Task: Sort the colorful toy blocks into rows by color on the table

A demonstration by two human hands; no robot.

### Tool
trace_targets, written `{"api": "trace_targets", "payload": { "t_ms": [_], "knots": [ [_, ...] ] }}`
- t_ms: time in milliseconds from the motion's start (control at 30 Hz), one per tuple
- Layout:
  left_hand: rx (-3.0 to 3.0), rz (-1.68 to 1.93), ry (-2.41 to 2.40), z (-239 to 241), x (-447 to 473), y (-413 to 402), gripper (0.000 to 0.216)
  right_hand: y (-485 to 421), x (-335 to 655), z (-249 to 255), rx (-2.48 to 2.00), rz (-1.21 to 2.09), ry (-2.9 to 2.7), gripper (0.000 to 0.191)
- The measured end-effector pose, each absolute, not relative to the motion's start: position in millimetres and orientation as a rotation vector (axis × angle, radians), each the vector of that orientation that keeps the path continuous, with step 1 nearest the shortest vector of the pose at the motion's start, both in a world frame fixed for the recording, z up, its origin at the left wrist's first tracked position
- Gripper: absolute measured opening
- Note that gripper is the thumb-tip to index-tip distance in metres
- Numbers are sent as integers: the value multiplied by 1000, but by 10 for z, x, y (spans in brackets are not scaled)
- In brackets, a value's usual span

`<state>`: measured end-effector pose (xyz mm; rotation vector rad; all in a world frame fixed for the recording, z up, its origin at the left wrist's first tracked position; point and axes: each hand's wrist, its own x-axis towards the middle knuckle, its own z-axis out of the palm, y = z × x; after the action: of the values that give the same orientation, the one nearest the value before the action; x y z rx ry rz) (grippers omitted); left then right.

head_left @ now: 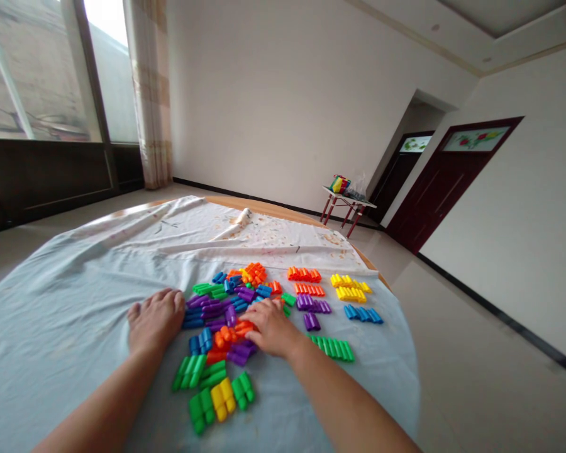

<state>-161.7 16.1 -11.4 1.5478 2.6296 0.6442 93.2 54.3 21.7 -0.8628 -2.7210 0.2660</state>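
Observation:
A heap of plastic tube-shaped blocks in several colours lies on the table in front of me. My left hand [156,319] rests flat on the cloth at the heap's left edge, fingers spread, beside blue blocks [193,318] and purple blocks [212,308]. Over the heap's right side, my right hand [274,328] has its thumb and fingers closed around an orange block [243,328]; the fingers partly cover it. Just left of that are more orange blocks [224,337]. Nearer to me are green blocks [201,409] and a yellow block [223,399].
Right of the heap, blocks lie in rows by colour: orange [304,274], yellow [350,294], purple [312,304], blue [363,314] and green [332,348]. A wrinkled light-blue cloth [75,302] covers the round table. A small side table [349,200] stands by the far wall.

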Motion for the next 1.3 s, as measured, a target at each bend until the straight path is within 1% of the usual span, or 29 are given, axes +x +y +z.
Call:
{"api": "trace_targets", "payload": {
  "t_ms": [200, 367, 467, 533, 633, 700, 833, 1000, 1167, 1233, 1300],
  "knots": [
    [1575, 674, 2613, -72, -1593, 138, 48, 221, 1182, 378, -980, 322, -2534, 25],
    [1571, 665, 2617, -75, -1593, 144, 48, -7, 1292, 257, -1110, 308, -2483, 32],
    [1566, 639, 2628, -88, -1596, 156, 50, -56, 1349, 203, -1116, 374, -2497, 34],
    [1565, 621, 2633, -90, -1597, 161, 50, -49, 1387, 204, -1058, 441, -2500, 35],
    [1564, 601, 2636, -81, -1596, 159, 51, -5, 1416, 202, -903, 527, -2586, 48],
    [1574, 594, 2629, -75, -1600, 156, 52, 28, 1411, 183, -833, 558, -2661, 51],
    [1587, 578, 2620, -81, -1623, 162, 54, 58, 1395, 168, -834, 556, -2656, 48],
    [1585, 558, 2633, -109, -1651, 183, 51, 37, 1472, 199, -995, 502, -2553, 49],
    [1599, 497, 2643, -113, -1655, 189, 51, 89, 1567, 136, -993, 593, -2641, 50],
    [1599, 495, 2641, -110, -1652, 188, 52, 178, 1614, 176, -986, 638, -2562, 54],
    [1599, 507, 2638, -109, -1650, 186, 52, 338, 1686, 279, -1040, 628, -2429, 52]
  ]
}}
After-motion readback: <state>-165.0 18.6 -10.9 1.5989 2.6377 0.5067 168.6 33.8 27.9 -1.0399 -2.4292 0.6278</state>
